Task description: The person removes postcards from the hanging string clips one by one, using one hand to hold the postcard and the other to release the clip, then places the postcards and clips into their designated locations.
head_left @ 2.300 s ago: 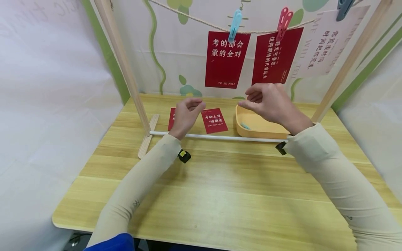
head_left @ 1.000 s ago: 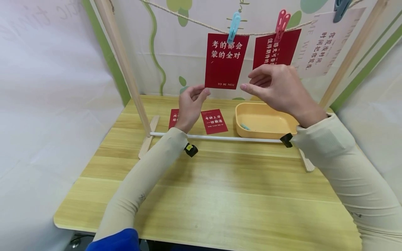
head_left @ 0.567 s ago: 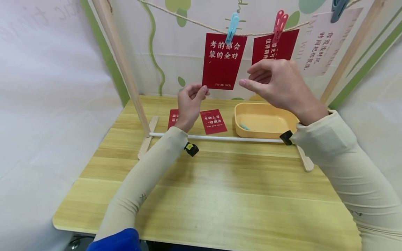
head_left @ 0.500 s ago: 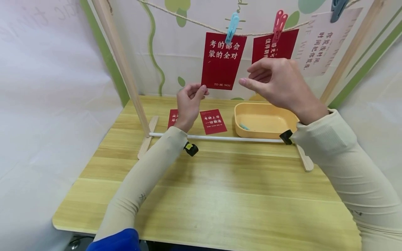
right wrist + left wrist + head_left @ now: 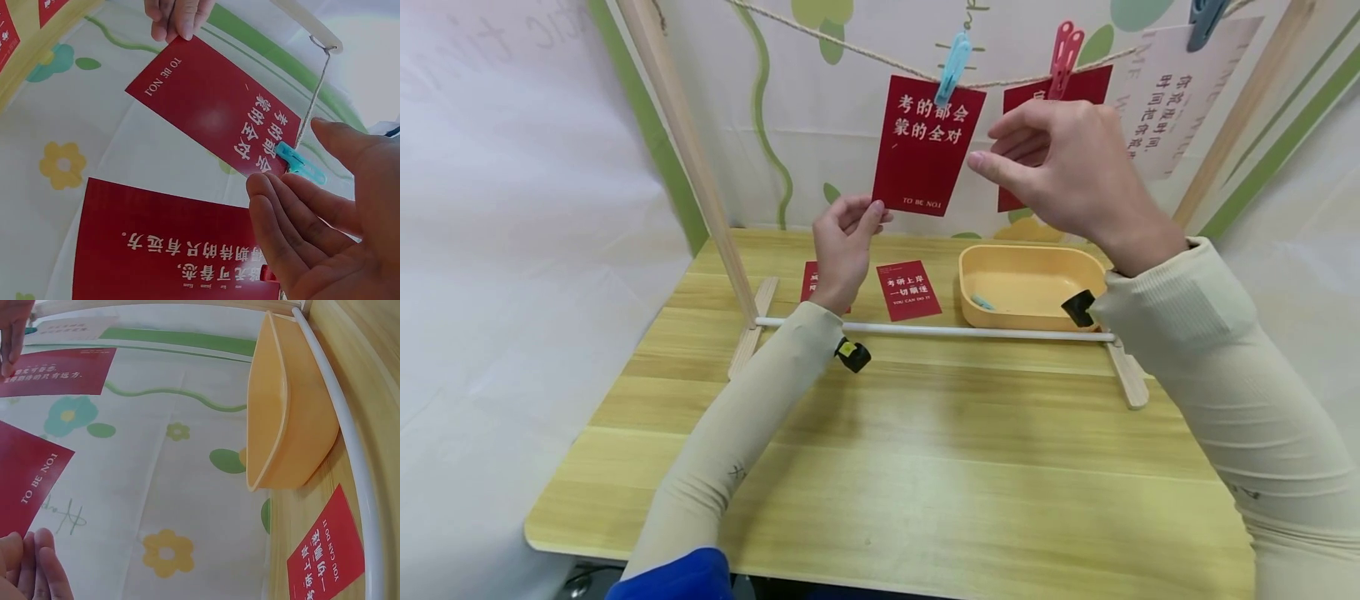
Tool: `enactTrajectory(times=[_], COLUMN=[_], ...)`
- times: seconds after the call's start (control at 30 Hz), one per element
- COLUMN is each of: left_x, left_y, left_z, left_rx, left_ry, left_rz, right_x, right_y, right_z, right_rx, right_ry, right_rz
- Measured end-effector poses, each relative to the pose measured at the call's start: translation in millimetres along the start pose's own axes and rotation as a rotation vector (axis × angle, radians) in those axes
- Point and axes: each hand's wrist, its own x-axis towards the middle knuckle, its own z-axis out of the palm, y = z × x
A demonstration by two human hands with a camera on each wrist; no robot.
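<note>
In the head view, a red card (image 5: 925, 167) hangs from the rope (image 5: 880, 57) by a light blue clothespin (image 5: 955, 67). My left hand (image 5: 842, 250) pinches the card's lower left corner between thumb and fingers, and the card slants a little. To the right of that card my right hand (image 5: 1067, 171) is raised, holding nothing, thumb apart from its loosely bent fingers. It covers much of a second red card (image 5: 1092, 83), clipped by a pink clothespin (image 5: 1063, 60). The right wrist view shows those fingers just below the light blue clothespin (image 5: 301, 164).
A white card (image 5: 1187, 100) hangs at right under a grey-blue clothespin (image 5: 1206, 23). On the wooden table lie two red cards, one (image 5: 910, 290) in full view, one (image 5: 810, 279) partly behind the left hand. A yellow tray (image 5: 1037, 321) holds a small blue piece; a white bar (image 5: 925, 331) crosses in front.
My left hand has risen from above the table cards and taken the hanging card's corner, drawing it slightly left. My right hand has moved up from over the tray to near the clothespins.
</note>
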Motion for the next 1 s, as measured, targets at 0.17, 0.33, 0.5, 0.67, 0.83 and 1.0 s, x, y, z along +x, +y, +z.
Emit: enactTrajectory(times=[0.17, 0.33, 0.5, 0.67, 0.83, 1.0], left_x=[-0.6, -1.0, -1.3, -2.0, -2.0, -2.5], left_y=[-1.0, -0.3, 0.1, 1.0, 0.4, -0.5], left_z=[-0.2, 0.4, 1.0, 0.5, 0.2, -0.5], left_rx=[-0.001, -0.009, -0.018, -0.005, -0.008, -0.011], left_ry=[-0.002, 0.0, -0.003, -0.005, -0.007, -0.018], left_rz=[-0.003, -0.017, -0.038, -0.036, -0.037, -0.02], right_x=[4.7, 10.1, 15.5, 20.0, 24.8, 30.9], right_y=[-4.8, -11.1, -17.2, -20.9, -23.3, -26.9], right_z=[-3.5, -7.6, -10.2, -11.9, -13.8, -16.0], right_rx=[-0.009, -0.022, -0.032, -0.049, -0.06, -0.073], right_ry=[0.03, 0.057, 0.06, 0.068, 0.081, 0.08], right_rz=[-0.007, -0.015, 0.008, 0.025, 0.021, 0.022])
